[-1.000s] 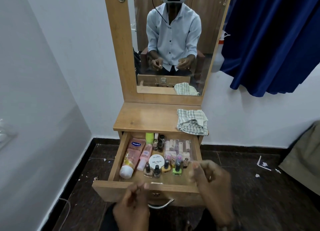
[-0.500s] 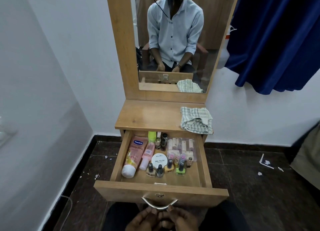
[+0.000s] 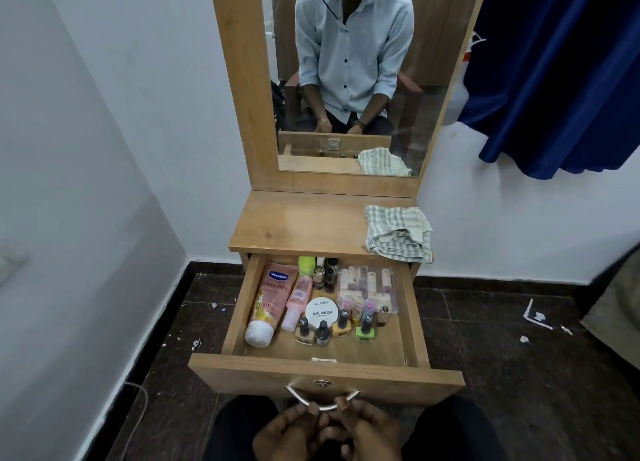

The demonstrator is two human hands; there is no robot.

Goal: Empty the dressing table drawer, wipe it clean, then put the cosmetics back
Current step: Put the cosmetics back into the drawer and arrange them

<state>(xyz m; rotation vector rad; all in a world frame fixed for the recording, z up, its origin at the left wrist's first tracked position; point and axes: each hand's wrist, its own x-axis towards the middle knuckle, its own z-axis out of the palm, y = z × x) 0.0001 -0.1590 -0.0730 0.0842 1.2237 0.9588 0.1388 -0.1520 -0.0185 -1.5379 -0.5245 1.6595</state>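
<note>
Both your left hand [image 3: 287,433] and right hand [image 3: 367,433] are curling together, fingertips touching the curved silver metal handle [image 3: 322,400] at six o'clock. Cosmetics are lying in the open wooden drawer [image 3: 239,308]; the checked cloth [image 3: 398,234] is sitting at one o'clock.

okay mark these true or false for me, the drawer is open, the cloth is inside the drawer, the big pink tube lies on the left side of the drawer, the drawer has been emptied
1. The drawer is open. True.
2. The cloth is inside the drawer. False: it lies on the tabletop, at its right end.
3. The big pink tube lies along the drawer's left side. True.
4. The drawer has been emptied. False: tubes and nail polish bottles are in it.
</note>
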